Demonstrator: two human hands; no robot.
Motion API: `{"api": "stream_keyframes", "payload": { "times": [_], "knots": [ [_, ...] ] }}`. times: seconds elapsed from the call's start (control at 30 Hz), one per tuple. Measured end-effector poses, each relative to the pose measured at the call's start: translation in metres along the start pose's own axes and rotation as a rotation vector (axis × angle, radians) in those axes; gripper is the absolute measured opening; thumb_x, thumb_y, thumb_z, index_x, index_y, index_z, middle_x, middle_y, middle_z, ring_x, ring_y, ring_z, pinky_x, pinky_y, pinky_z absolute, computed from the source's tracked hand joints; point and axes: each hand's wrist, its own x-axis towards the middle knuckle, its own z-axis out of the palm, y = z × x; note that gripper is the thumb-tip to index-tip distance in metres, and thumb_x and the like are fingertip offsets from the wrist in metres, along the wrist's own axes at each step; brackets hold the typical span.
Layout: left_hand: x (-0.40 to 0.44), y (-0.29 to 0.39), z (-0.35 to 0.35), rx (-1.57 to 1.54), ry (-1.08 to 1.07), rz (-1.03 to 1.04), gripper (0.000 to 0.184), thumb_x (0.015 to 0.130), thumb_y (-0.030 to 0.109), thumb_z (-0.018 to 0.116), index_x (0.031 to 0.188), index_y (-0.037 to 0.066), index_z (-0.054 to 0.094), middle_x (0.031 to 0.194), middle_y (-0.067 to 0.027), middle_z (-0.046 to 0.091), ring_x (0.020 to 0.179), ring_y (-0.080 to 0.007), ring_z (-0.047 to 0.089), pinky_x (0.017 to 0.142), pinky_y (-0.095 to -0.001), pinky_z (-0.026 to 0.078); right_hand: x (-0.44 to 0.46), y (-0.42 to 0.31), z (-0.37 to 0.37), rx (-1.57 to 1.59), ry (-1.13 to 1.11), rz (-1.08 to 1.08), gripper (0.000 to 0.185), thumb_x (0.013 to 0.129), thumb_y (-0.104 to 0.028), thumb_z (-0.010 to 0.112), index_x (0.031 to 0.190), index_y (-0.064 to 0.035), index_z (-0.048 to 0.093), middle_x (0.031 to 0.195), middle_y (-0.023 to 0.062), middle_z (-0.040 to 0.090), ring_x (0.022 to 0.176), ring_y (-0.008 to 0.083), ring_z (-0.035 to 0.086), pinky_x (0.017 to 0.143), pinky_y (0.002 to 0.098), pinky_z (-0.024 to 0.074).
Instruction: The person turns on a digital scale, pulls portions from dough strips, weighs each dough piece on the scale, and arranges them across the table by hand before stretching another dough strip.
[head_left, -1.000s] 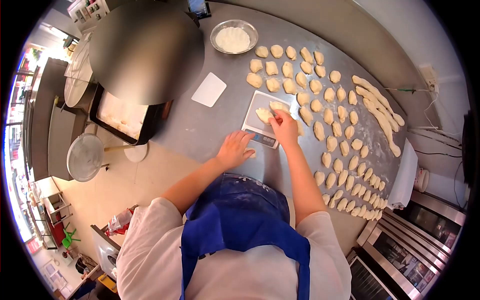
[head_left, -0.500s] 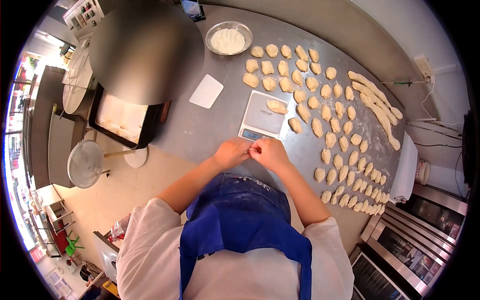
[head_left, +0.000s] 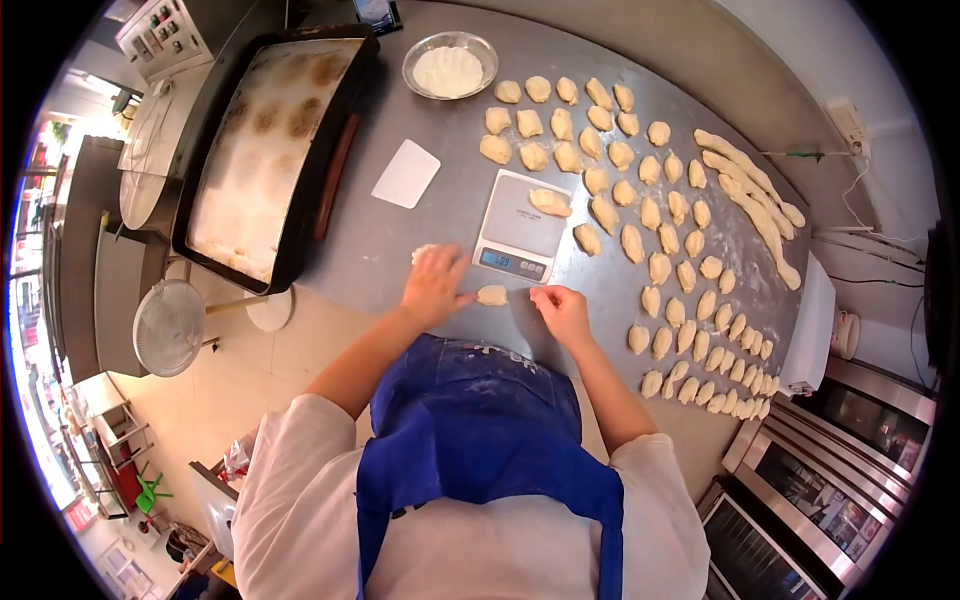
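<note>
My left hand point(head_left: 433, 287), smeared by motion, has its thumb apart from its fingers; the fingertips are at a pale dough piece point(head_left: 423, 253). A smaller dough piece point(head_left: 491, 295) lies between my hands, in front of the scale point(head_left: 524, 228). On the scale's plate rests one dough piece point(head_left: 549, 202); its display is lit. My right hand point(head_left: 562, 312) is closed in a pinch just below the scale's right corner, and what its fingertips hold is too small to name. Rows of dough pieces point(head_left: 650, 212) lie right of the scale.
Long dough strips point(head_left: 752, 195) lie at the far right of the metal table point(head_left: 375, 265). Left of the scale is a white rectangular scraper point(head_left: 407, 174). A bowl of flour point(head_left: 449, 67) stands behind it. A large dark-rimmed tray point(head_left: 277, 130) is at the left, above a fan point(head_left: 172, 328).
My hands, together half a second ago, have parted: the left moved left, the right slightly right. Dough between them is now uncovered. The blurred round shape over the tray is gone.
</note>
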Motion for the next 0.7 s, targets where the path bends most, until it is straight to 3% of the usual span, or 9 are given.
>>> {"api": "stream_keyframes", "payload": {
  "times": [0.1,0.2,0.27,0.37,0.4,0.5,0.6,0.7],
  "knots": [
    [-0.005,0.02,0.028,-0.286,-0.103,0.072,0.06,0.081,0.035,0.078,0.13,0.008,0.057,0.12,-0.0135,0.062,0.116,-0.0316,0.06,0.098,-0.0439,0.048,-0.001,0.026,0.013,-0.125,-0.044,0.01,0.025,0.095,-0.023,0.067,0.09,-0.0002,0.076,0.074,0.0091,0.073,0.064,0.014,0.066,0.062,0.0304,0.0518],
    [-0.001,0.032,0.045,-0.395,-0.362,-0.063,0.047,0.081,0.03,0.077,0.119,0.008,0.061,0.113,-0.0129,0.063,0.109,-0.0315,0.062,0.093,-0.0428,0.051,0.006,0.045,0.039,-0.186,-0.034,-0.017,0.028,0.096,-0.024,0.064,0.092,0.0008,0.075,0.074,0.0109,0.073,0.065,0.0169,0.068,0.063,0.0314,0.0525],
    [-0.002,0.031,0.054,-0.416,-0.314,-0.078,0.043,0.08,0.029,0.078,0.114,0.009,0.062,0.109,-0.0123,0.063,0.103,-0.0324,0.064,0.088,-0.0432,0.053,0.004,0.039,0.057,-0.193,0.009,-0.058,0.026,0.093,-0.023,0.066,0.088,0.0008,0.074,0.073,0.0147,0.072,0.066,0.0251,0.069,0.064,0.0359,0.0531],
    [-0.003,0.026,0.059,-0.435,-0.288,-0.062,0.039,0.079,0.029,0.078,0.109,0.01,0.063,0.104,-0.0118,0.064,0.1,-0.0325,0.065,0.085,-0.0435,0.053,0.002,0.012,0.059,-0.212,-0.024,-0.155,0.023,0.087,-0.021,0.073,0.077,-0.0005,0.072,0.082,0.0153,0.069,0.071,0.0278,0.066,0.067,0.0377,0.0525],
    [-0.003,0.024,0.06,-0.439,-0.286,-0.048,0.038,0.079,0.028,0.078,0.109,0.01,0.063,0.103,-0.0116,0.064,0.1,-0.0322,0.065,0.085,-0.0436,0.053,0.003,0.01,0.059,-0.314,0.019,-0.284,0.016,0.08,-0.017,0.077,0.081,-0.0027,0.07,0.093,0.016,0.061,0.087,0.0322,0.062,0.078,0.0417,0.0507],
    [-0.004,0.026,0.061,-0.481,-0.224,-0.078,0.033,0.081,0.027,0.077,0.105,0.009,0.065,0.099,-0.0117,0.066,0.098,-0.032,0.066,0.084,-0.0435,0.054,0.03,-0.005,0.044,-0.298,0.254,-0.399,0.024,0.078,-0.011,0.076,0.098,-0.0056,0.065,0.108,0.0175,0.056,0.107,0.0382,0.053,0.091,0.048,0.0443],
    [0.005,0.032,0.046,-0.6,-0.349,-0.258,0.027,0.085,0.025,0.074,0.104,0.007,0.065,0.101,-0.0144,0.067,0.101,-0.0343,0.065,0.088,-0.0443,0.052,0.076,-0.042,0.015,-0.387,0.43,-0.602,0.04,0.08,-0.011,0.074,0.117,-0.0072,0.059,0.114,0.0171,0.057,0.111,0.0396,0.053,0.095,0.0497,0.0433],
    [0.026,0.035,0.04,-0.705,-0.159,-0.339,0.027,0.086,0.023,0.074,0.105,0.005,0.066,0.096,-0.0138,0.069,0.088,-0.0315,0.067,0.079,-0.0425,0.054,0.108,-0.051,0.0,-0.625,0.388,-0.643,0.043,0.081,-0.01,0.073,0.121,-0.0086,0.06,0.117,0.0163,0.058,0.114,0.0377,0.054,0.096,0.0495,0.0434]
  ]
}}
